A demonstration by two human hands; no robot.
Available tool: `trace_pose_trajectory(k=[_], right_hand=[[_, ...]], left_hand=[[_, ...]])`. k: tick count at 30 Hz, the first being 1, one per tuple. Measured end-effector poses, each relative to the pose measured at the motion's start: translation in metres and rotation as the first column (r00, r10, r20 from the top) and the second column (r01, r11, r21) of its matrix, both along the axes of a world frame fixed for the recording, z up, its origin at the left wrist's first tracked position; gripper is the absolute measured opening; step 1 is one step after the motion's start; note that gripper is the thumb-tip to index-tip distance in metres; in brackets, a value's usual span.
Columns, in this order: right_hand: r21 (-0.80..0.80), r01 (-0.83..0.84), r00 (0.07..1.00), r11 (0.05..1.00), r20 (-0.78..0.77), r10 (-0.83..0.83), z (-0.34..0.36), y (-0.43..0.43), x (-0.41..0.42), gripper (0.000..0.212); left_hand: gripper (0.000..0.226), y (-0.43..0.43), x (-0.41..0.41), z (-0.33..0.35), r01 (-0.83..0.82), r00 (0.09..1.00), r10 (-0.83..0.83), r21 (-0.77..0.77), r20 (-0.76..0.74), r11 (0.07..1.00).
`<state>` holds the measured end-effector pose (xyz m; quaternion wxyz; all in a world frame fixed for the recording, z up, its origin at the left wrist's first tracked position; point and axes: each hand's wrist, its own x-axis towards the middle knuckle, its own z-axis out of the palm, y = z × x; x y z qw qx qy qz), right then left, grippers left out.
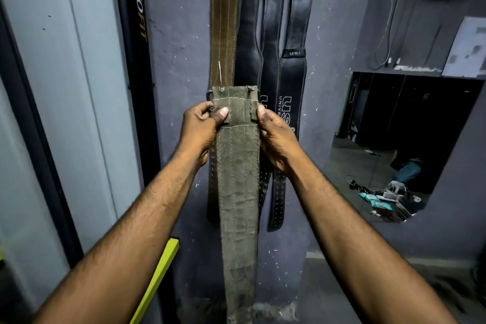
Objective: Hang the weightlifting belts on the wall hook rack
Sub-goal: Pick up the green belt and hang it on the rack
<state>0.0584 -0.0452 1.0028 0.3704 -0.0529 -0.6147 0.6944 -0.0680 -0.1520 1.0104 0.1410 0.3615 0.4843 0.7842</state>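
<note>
I hold a worn olive-green weightlifting belt point(238, 179) upright in front of the wall. My left hand point(201, 128) grips its left edge near the top, thumb on the front. My right hand point(276, 130) pinches the right edge at the same height. The belt's buckle end point(234, 92) is uppermost and the rest hangs down past the bottom of the frame. Behind it a brown belt point(224, 32) and three black belts point(292, 74) hang on the purple-grey wall. The hook rack is above the frame and cannot be seen.
A black upright post with orange lettering point(138, 34) stands left of the belts, beside a pale grey panel point(68, 87). A yellow-green bar point(157, 279) leans at lower left. At right a mirror point(394, 139) reflects floor clutter.
</note>
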Motion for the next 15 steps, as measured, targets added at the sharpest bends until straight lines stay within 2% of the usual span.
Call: trace_pose_trajectory(k=[5, 7, 12, 15], right_hand=[[0.183, 0.179, 0.973, 0.967, 0.114, -0.202, 0.003, 0.001, -0.018, 0.046], [0.251, 0.204, 0.958, 0.946, 0.149, -0.246, 0.003, 0.006, -0.024, 0.047], [0.370, 0.056, 0.964, 0.928, 0.221, -0.146, 0.008, 0.017, -0.032, 0.072], [0.318, 0.043, 0.971, 0.947, 0.211, -0.114, 0.017, 0.010, -0.038, 0.076]], left_hand=[[0.016, 0.000, -0.013, 0.002, 0.032, 0.997, -0.033, -0.014, -0.067, 0.999], [0.018, -0.002, -0.021, 0.001, 0.043, 0.992, -0.046, -0.030, -0.121, 0.999], [0.018, -0.010, -0.040, 0.003, 0.087, 0.983, -0.093, -0.042, -0.160, 0.995], [0.027, -0.008, -0.053, 0.007, 0.044, 0.992, -0.044, -0.005, -0.115, 0.999]])
